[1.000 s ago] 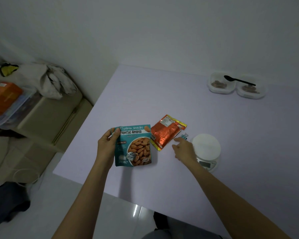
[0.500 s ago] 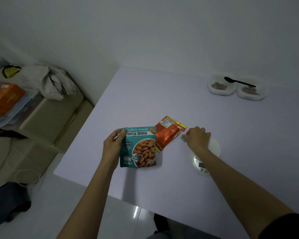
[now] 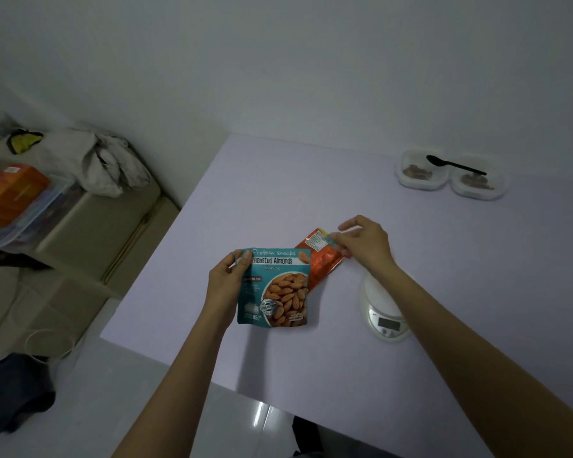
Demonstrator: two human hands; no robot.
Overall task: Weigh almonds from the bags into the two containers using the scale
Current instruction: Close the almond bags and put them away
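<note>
While the left hand gripped the teal almond bag upright by its top-left corner, the right hand was nearer the orange bag lying slantwise on the surface, curled fingers at its far end, pinching or not I could not tell.

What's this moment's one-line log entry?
left hand: grips teal almond bag | right hand: at top of orange bag | scale: under right forearm
</note>
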